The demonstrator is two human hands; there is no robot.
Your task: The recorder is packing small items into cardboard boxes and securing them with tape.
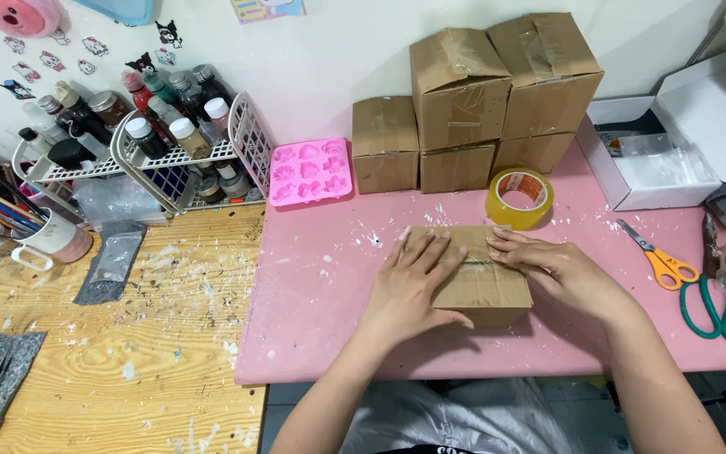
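Observation:
A small brown cardboard box point(485, 290) lies on the pink mat point(321, 286) in front of me, a strip of clear tape across its top. My left hand point(409, 282) rests flat on the box's left half, fingers spread. My right hand point(548, 267) presses on the right side of the top, fingertips on the taped seam. A roll of yellowish packing tape point(519, 198) stands just behind the box.
Several taped cardboard boxes point(472, 92) are stacked at the wall. A pink silicone mould point(310, 171) leans by a wire rack of bottles point(153, 126). Orange scissors point(661, 259), green scissors point(720, 307) and an open white box point(665, 160) lie right. A mug point(52, 240) sits left.

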